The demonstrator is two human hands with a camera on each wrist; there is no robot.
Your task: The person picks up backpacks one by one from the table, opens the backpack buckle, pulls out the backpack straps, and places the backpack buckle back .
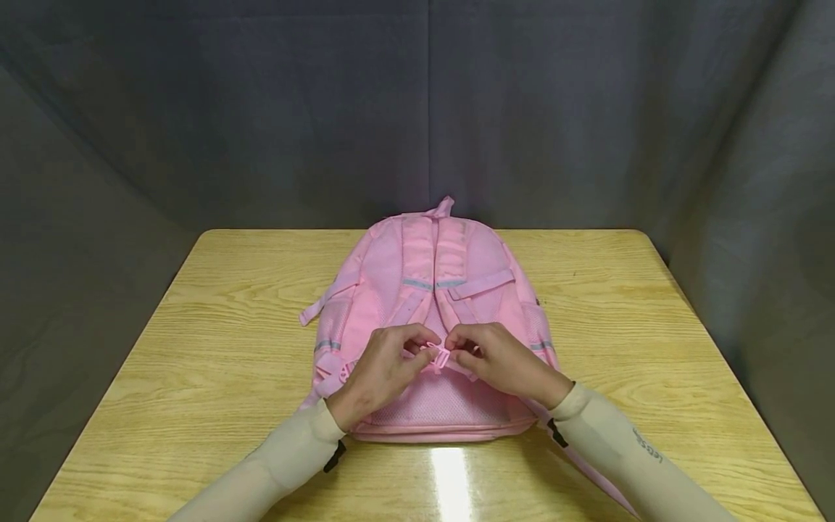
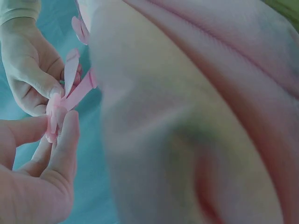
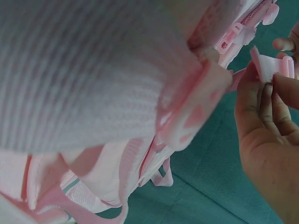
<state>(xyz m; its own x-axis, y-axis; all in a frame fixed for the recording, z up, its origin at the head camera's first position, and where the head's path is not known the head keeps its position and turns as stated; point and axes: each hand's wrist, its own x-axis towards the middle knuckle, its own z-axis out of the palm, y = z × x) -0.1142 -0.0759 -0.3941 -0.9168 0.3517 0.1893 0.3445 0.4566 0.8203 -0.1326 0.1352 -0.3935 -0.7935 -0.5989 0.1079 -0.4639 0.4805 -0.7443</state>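
Note:
A pink backpack (image 1: 417, 413) lies on the table with its padded shoulder straps (image 1: 450, 250) facing up. Over its lower middle, my left hand (image 1: 391, 366) pinches a small pink plastic buckle (image 1: 441, 357) between thumb and fingers. In the left wrist view, the same buckle (image 2: 55, 116) sits between those fingertips. Close beside it, my right hand (image 1: 502, 359) pinches pink webbing. The right wrist view shows this webbing (image 3: 267, 65) running to the buckle, held by the right thumb and fingers. Fingers partly cover the buckle, so how the webbing passes through it is unclear.
The backpack rests on a wooden table (image 1: 626, 326), with dark grey curtains (image 1: 261, 109) behind and at the sides. Another pink buckle (image 1: 346, 371) lies at the bag's left side. A long strap (image 1: 600, 478) trails off the lower right, under the right forearm.

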